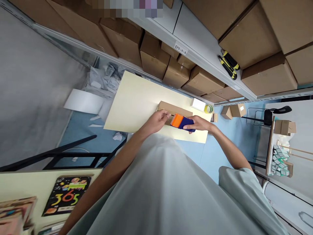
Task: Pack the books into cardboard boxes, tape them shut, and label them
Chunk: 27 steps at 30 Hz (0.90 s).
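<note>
My right hand is wrapped round a small dark-blue and orange box, its orange end pointing left. Close to that end, my left hand is closed in a pinch; what its fingertips hold, if anything, is too small to make out. Just behind both hands lies a long brown cardboard box on the pale yellow table, partly hidden by the hands and the blue and orange box.
A white box and a roll of yellowish tape are at the table's right end. Shelving with cardboard cartons runs behind; two utility knives lie on its upper shelf. Crumpled wrapping is at left.
</note>
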{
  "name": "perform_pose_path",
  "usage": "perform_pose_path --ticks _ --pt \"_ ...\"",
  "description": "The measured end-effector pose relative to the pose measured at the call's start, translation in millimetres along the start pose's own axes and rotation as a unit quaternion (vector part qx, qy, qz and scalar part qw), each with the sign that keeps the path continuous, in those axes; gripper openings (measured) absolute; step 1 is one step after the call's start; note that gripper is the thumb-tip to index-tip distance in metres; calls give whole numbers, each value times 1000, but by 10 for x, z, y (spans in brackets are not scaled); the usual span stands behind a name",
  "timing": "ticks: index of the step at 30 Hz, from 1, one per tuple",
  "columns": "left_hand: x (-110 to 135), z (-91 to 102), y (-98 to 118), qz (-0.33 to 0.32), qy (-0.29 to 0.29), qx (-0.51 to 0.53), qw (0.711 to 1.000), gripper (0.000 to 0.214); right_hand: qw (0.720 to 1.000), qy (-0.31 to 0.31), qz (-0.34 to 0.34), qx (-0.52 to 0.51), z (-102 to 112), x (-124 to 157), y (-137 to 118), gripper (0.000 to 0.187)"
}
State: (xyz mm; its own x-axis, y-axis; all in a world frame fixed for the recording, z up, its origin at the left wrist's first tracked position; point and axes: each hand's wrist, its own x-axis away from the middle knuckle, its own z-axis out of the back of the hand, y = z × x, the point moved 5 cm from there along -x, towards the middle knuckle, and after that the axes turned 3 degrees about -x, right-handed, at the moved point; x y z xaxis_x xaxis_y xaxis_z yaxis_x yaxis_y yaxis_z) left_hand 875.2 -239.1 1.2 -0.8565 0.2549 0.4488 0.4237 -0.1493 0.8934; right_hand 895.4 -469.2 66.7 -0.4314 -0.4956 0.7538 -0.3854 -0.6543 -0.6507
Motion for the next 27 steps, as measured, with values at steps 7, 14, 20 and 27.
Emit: perform_pose_path --ticks 7,14,20,27 --pt "216 120 149 -16 -8 17 1000 40 999 14 8 45 -67 139 -250 53" --pt "467 233 272 -42 43 21 998 40 998 17 -13 51 -192 296 -471 54" --pt "416 463 325 -20 37 32 999 40 999 7 -33 40 -158 304 -501 58" --pt "328 1100 56 40 97 38 994 36 991 9 -100 85 120 477 -333 63"
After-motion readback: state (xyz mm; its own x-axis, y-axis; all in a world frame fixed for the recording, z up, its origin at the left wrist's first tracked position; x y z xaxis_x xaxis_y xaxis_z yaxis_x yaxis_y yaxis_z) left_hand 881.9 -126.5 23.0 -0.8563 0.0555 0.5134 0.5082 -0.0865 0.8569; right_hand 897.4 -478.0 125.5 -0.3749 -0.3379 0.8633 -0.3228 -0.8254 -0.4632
